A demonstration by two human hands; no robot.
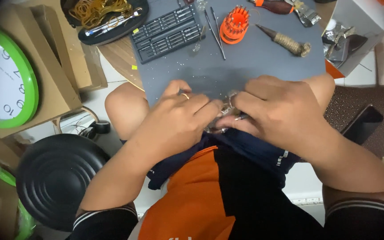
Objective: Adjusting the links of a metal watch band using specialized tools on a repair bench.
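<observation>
My left hand [181, 116] and my right hand [276, 109] meet at the near edge of a grey work mat [254, 62], above my lap. Between their fingertips sits a small shiny metal object [226, 106], mostly hidden by the fingers. My right hand also pinches a thin dark tool [241, 117] whose tip points at that object. A ring shows on my left hand.
On the mat lie a black screwdriver bit set [167, 32], tweezers [216, 31], an orange round bit holder [235, 24] and a twine-wrapped tool [290, 42]. A green-rimmed wall clock [5, 75], cardboard boxes, a black round stool [56, 178] and a dark phone [363, 123] surround me.
</observation>
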